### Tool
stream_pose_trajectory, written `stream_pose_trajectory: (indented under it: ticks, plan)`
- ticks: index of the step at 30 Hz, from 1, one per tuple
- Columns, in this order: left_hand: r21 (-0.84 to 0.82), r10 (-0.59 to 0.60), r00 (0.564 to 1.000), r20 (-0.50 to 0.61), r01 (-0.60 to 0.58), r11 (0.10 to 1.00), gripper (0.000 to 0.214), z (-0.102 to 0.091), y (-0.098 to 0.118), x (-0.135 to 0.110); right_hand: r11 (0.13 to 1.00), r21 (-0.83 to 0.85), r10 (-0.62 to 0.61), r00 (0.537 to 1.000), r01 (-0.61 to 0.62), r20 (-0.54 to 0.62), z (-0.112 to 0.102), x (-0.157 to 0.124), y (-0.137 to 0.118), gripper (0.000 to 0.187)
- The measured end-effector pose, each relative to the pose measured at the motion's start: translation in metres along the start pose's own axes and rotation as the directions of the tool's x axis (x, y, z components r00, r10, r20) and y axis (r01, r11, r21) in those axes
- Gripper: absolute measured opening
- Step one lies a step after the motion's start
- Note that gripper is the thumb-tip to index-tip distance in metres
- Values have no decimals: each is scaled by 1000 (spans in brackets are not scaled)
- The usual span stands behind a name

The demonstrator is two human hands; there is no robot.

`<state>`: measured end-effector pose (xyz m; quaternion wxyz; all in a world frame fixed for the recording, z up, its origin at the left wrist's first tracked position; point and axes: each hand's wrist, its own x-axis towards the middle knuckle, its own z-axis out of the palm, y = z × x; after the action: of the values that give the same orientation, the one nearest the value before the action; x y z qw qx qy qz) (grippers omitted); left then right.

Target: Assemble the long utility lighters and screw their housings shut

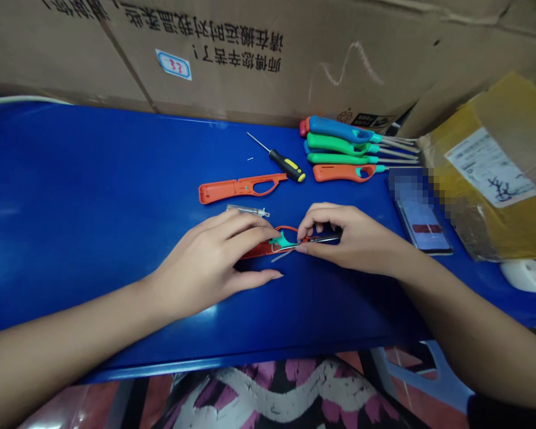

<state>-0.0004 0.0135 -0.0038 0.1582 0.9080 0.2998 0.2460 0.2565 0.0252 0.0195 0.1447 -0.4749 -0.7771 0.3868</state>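
An opened orange lighter shell half lies on the table, partly hidden beneath my left hand. That hand's fingers stretch over the shell near its teal trigger, with the thumb apart on the near side. My right hand pinches a thin wire at the shell's front end; its fingertips cover the exact grip. A dark metal nozzle runs under the right palm. The clear fuel tank lies just beyond my left fingers. Farther back is the other orange shell half.
A black and yellow screwdriver lies behind the shell, near a small screw. Several long-nosed lighters are stacked back right. A phone, a taped parcel and a white mouse stand right. A large carton walls the back.
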Motion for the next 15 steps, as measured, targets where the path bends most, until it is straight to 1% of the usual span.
stream_pose_trajectory:
  ticks: [3, 5, 8, 13, 15]
  plan:
    - [-18, 29, 1000, -5, -29, 999, 26, -1, 2, 0, 1000, 4, -3, 1000, 3, 15, -1, 0, 0, 5]
    - [-3, 48, 999, -9, -49, 999, 18, -1, 2, 0, 1000, 7, -1, 1000, 1, 13, -2, 0, -1, 5]
    - [3, 58, 998, -22, -58, 998, 14, 1, 2, 0, 1000, 10, 3, 1000, -3, 0, 0, 0, -1, 3]
    - [-84, -20, 998, -58, 15, 996, 12, 3, 1, 0, 1000, 11, -6, 1000, 6, 3, 0, -1, -1, 4]
    - [-112, -31, 997, -70, 23, 993, 12, 2, 1, 1, 1000, 4, -7, 1000, 7, 5, 0, -1, 0, 4]
